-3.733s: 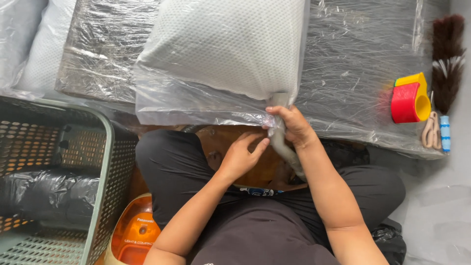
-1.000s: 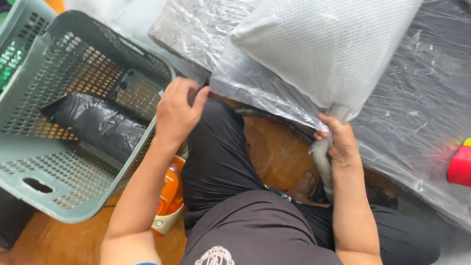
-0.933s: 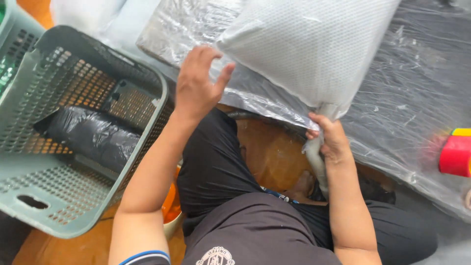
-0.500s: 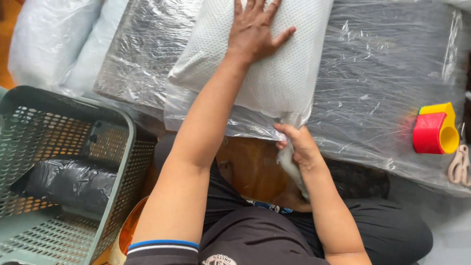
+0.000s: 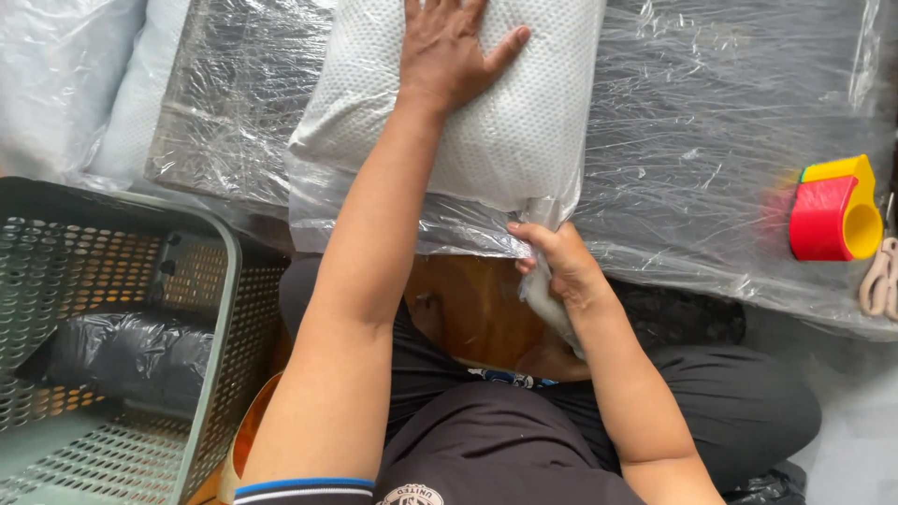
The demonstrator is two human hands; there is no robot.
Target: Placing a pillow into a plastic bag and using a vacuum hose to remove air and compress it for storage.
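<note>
The pillow [image 5: 468, 122] already sits inside a clear plastic bag [image 5: 374, 220], and most of the slack looks pressed out. The bag's mouth is gathered into a twist at the corner nearest the person, but nothing ties or tapes it yet, so sealing seems to be what is left.

The left hand [image 5: 449, 47] lies flat on top of the pillow, fingers spread, pushing down. The right hand [image 5: 557, 271] is curled tight around the twisted bag neck, just below the pillow's near right corner; the loose tail of plastic hangs down from that fist toward the lap.

The pillow's long axis runs away from the person, from the right hand's grip up past the left hand, tilted slightly rightward at the near end. A red and yellow tape dispenser [image 5: 832, 210] rests well off to the right of the right hand. A green basket [image 5: 112, 346] stands left of the left forearm.
</note>
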